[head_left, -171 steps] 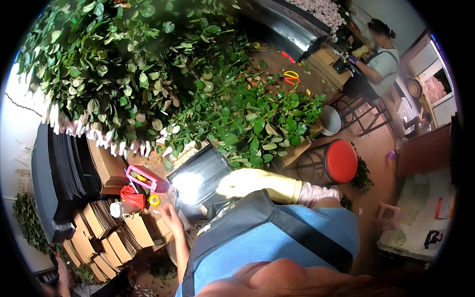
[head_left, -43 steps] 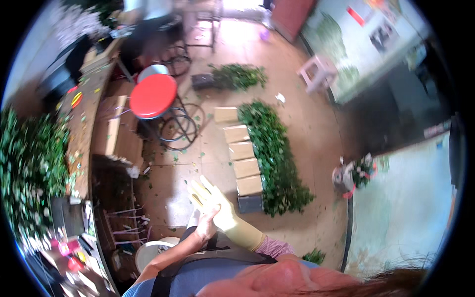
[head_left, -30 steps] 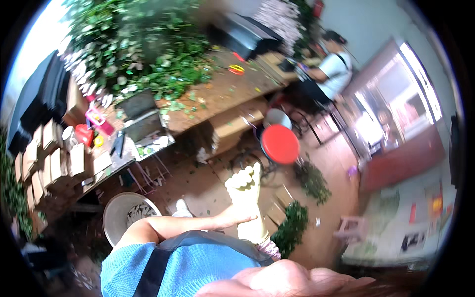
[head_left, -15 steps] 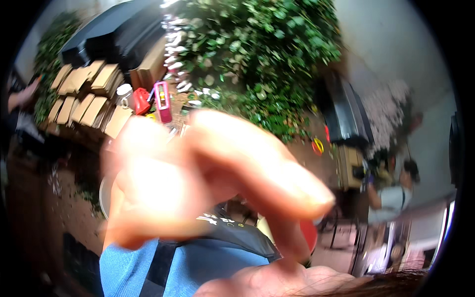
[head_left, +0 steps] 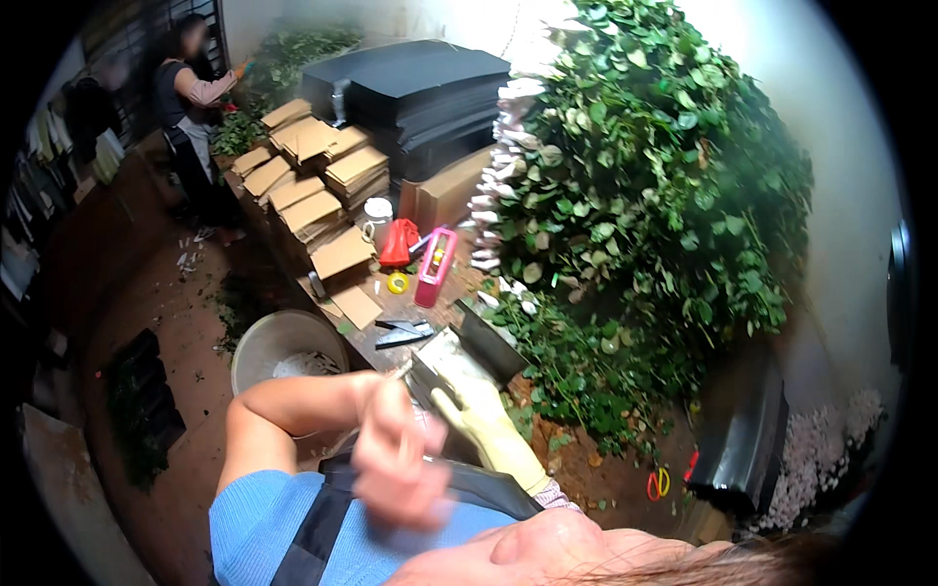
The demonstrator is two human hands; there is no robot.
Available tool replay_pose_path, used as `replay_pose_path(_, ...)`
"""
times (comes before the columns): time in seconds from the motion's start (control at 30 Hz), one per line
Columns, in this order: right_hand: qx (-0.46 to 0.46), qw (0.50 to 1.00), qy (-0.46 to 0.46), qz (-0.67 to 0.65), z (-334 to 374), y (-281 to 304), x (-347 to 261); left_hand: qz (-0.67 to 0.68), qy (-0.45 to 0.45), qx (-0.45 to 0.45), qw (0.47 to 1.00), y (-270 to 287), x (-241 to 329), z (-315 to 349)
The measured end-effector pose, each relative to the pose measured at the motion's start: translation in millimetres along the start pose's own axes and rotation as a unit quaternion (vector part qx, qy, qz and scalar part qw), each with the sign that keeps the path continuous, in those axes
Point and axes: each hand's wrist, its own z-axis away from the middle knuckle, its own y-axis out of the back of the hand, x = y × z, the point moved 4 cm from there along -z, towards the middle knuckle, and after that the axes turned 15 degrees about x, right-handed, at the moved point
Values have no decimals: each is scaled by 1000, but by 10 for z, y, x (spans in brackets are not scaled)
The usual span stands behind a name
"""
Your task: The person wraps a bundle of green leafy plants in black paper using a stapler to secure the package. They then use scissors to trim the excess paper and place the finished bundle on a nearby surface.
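A: What to make of the right hand [head_left: 474, 410]?

B: Shown in a pale yellow glove [head_left: 508, 451], reaching over the counter [head_left: 620, 485] at a dark panelled tray [head_left: 491, 347]. Looks loosely spread, with thumb set apart from outstretched fingers. Can't tell whether touching the tray or just above, with glove and glare running together there.

A: And of the left hand [head_left: 401, 464]?

B: Pictured bare, raised before a blue top [head_left: 256, 513] and dark apron [head_left: 479, 481], badly blurred, with fingers seemingly curled. Can't tell if pinching anything.

A: Where exactly to look for the tray?

B: On the near side of the counter, between a black-and-pale object [head_left: 403, 334] and the heap of leafy stems [head_left: 635, 195].

A: How best to work at this spot?

B: Judging by the layout, meet the tray with the gloved palm, not the bare one. Spread pressure along the fingers, rather than digging in with the tips. Slow the left hand before bringing it near. Mind the stems crowding the tray's right side, perhaps apt to snag a cuff. Leave well alone the scissors [head_left: 659, 482], off to the right.

A: And round about?

B: Lined up beyond: a pink basket [head_left: 427, 291], yellow tape roll [head_left: 398, 283], red bag [head_left: 398, 244] and stacked cardboard [head_left: 342, 254]. Seen at far left: a co-worker [head_left: 189, 103], standing.
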Motion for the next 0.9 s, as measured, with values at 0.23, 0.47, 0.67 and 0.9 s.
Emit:
replay_pose_path(0.23, -111, 952, -260, 117, -79, -358, 170, -281, 214, -216, 910, 1059, -2833, 2592)
replay_pose_path(0.47, -76, 955, -264, 111, -115, -381, 184, -549, 354, -328, 682, 2169, -4949, 4181)
replay_pose_path(0.67, -90, 922, -353, 134, -116, -358, 196, -442, 472, -404, 648, 1836, -5463, 4285)
replay_pose_path(0.9, -106, 921, -363, 92, -248, -396, 143, -536, 420, -170, 712, 2604, -5967, 3802)
